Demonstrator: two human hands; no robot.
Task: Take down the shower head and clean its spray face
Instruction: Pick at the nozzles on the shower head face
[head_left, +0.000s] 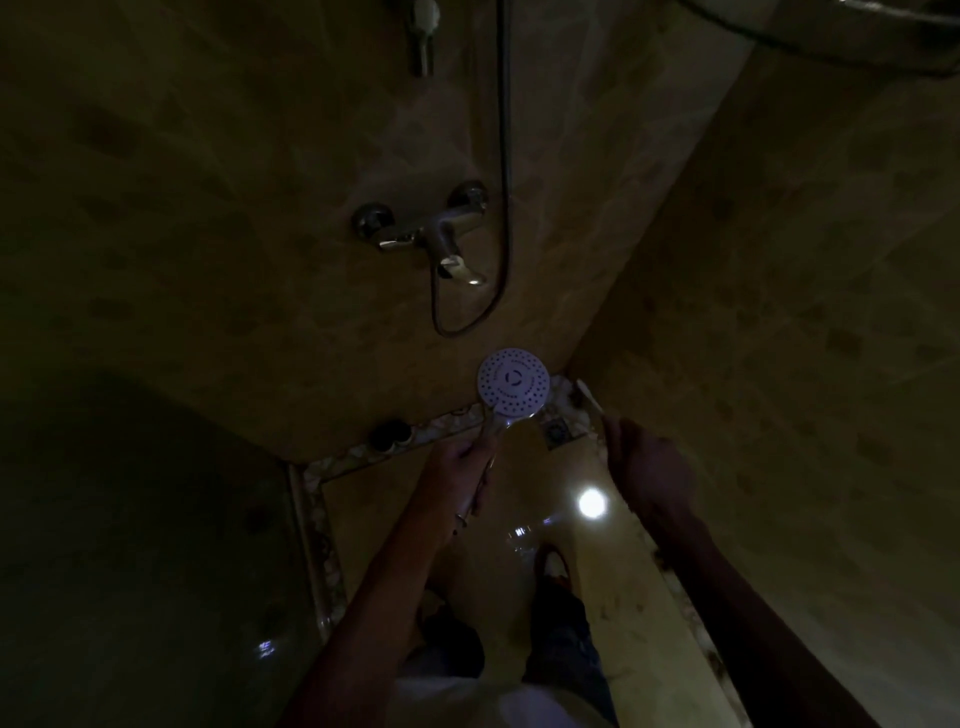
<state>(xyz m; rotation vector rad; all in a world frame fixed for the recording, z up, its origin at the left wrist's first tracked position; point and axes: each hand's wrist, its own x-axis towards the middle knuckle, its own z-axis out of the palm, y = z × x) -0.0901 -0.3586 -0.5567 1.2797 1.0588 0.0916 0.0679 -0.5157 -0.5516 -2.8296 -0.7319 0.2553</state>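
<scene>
Dim shower stall. The left hand (462, 467) grips the handle of the shower head (513, 383), fingers curled round it; the head is off the wall bracket (423, 36), held low above the floor (519, 467), its spray face turned up toward the camera. The right hand (649, 467) is closed round a thin pale stick (591, 397), possibly a brush, just right of the head and apart from it. The hose (503, 156) hangs beside the wall tap (431, 228). A light reflection (592, 503) shows on the floor.
</scene>
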